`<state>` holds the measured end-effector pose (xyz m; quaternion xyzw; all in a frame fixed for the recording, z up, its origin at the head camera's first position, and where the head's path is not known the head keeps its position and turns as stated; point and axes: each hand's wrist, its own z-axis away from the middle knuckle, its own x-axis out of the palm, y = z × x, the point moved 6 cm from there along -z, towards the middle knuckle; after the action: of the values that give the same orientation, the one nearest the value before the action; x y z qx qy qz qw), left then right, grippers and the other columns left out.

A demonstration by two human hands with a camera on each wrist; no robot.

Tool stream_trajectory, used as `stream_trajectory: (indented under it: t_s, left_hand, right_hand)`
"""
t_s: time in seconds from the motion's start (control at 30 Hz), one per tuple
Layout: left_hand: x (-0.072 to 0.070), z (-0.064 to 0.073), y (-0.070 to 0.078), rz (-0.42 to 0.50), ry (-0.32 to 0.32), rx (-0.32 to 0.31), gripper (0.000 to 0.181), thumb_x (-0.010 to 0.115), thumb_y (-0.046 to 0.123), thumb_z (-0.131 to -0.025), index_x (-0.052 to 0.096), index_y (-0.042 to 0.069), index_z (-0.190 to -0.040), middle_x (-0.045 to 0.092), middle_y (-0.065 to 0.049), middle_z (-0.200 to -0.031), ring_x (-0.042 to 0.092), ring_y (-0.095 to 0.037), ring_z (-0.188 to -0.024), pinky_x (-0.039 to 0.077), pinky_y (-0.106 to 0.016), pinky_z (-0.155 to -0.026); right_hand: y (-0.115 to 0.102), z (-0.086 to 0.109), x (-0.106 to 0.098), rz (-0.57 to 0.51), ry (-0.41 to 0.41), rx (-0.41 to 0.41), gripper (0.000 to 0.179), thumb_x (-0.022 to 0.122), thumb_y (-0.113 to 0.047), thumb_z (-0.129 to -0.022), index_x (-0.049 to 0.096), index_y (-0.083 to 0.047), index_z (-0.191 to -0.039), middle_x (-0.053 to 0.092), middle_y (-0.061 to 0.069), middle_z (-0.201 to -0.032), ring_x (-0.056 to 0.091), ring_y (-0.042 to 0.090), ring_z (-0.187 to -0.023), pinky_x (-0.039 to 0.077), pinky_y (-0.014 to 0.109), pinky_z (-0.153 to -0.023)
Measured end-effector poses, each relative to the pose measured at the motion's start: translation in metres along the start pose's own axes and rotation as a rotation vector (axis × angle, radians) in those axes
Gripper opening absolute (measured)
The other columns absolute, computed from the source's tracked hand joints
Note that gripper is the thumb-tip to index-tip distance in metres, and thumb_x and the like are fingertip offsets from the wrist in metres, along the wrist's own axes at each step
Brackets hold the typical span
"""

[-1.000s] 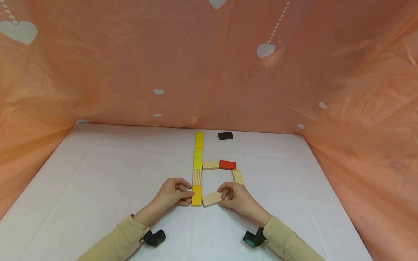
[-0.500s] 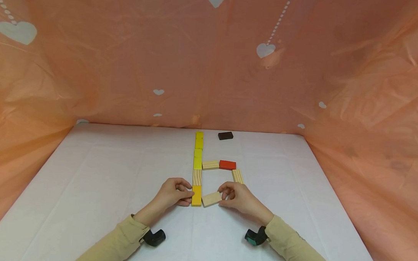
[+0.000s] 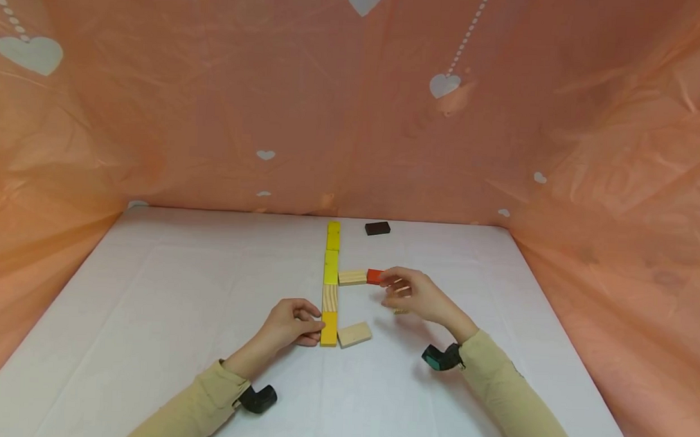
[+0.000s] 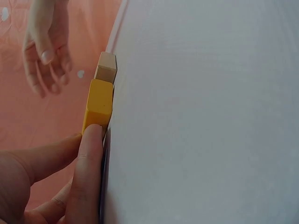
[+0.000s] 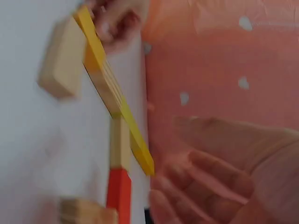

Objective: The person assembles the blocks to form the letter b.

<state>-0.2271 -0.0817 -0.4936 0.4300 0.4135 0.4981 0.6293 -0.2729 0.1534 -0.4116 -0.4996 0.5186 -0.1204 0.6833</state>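
My left hand (image 3: 288, 322) rests beside the orange-yellow block (image 3: 329, 335) at the near end of a column. Its thumb and index fingertip touch the block's left side. My right hand (image 3: 427, 299) hovers over the right part of the layout with fingers loosely bent and nothing between them. Beneath it, a striped wooden block (image 3: 401, 311) and the right half of the red block (image 3: 374, 276) are mostly hidden. A plain wooden block (image 3: 354, 334) lies slanted, one corner close to the orange-yellow block. In the left wrist view, the orange-yellow block (image 4: 99, 96) meets my thumb.
Above the orange-yellow block, the column continues with a striped wooden block (image 3: 330, 297) and two yellow blocks, the nearer (image 3: 331, 267) and the farther (image 3: 333, 236). Another wooden block (image 3: 352, 278) joins column and red block. A dark block (image 3: 377, 228) lies by the table's far edge.
My right hand has let go of the plain wooden block and moved away from me and slightly right, over the red block. The left hand has stayed in place.
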Motion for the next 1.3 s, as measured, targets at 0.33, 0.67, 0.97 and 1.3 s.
stream_trajectory:
  t_s: [0.33, 0.67, 0.97, 1.3]
  left_hand:
    - [0.0, 0.001, 0.001, 0.011, -0.018, 0.007, 0.02, 0.071, -0.007, -0.081, 0.06, -0.007, -0.098, 0.06, -0.014, -0.075, 0.066, -0.019, -0.058, 0.061, -0.035, -0.056]
    - [-0.001, 0.0, 0.0, 0.018, -0.021, 0.002, 0.021, 0.072, -0.007, -0.08, 0.06, -0.006, -0.098, 0.06, -0.014, -0.075, 0.066, -0.02, -0.058, 0.061, -0.034, -0.056]
    - [-0.001, 0.0, -0.001, 0.006, -0.022, 0.001, 0.021, 0.072, -0.005, -0.081, 0.061, -0.006, -0.098, 0.059, -0.014, -0.076, 0.066, -0.019, -0.059, 0.061, -0.034, -0.057]
    - [0.0, -0.003, -0.004, 0.002, -0.03, 0.013, 0.022, 0.073, -0.005, -0.08, 0.061, -0.006, -0.099, 0.06, -0.014, -0.076, 0.066, -0.019, -0.059, 0.061, -0.034, -0.057]
  right_hand:
    - [0.002, -0.039, -0.041, 0.144, 0.066, -0.103, 0.047, 0.074, -0.004, -0.083, 0.055, -0.001, -0.126, 0.058, 0.019, -0.122, 0.053, 0.039, -0.113, 0.045, 0.047, -0.101]
    - [0.014, -0.079, -0.057, 0.223, 0.07, -0.124, 0.048, 0.073, 0.0, -0.083, 0.055, 0.003, -0.127, 0.057, 0.017, -0.126, 0.05, 0.034, -0.118, 0.042, 0.049, -0.104]
    - [0.033, -0.108, -0.059, 0.273, 0.075, -0.078, 0.044, 0.068, 0.001, -0.086, 0.056, 0.003, -0.127, 0.056, 0.017, -0.127, 0.048, 0.034, -0.121, 0.039, 0.047, -0.106]
    - [0.044, -0.131, -0.053, 0.298, 0.039, -0.036, 0.043, 0.064, 0.004, -0.086, 0.055, 0.006, -0.128, 0.056, 0.02, -0.127, 0.049, 0.034, -0.119, 0.037, 0.049, -0.107]
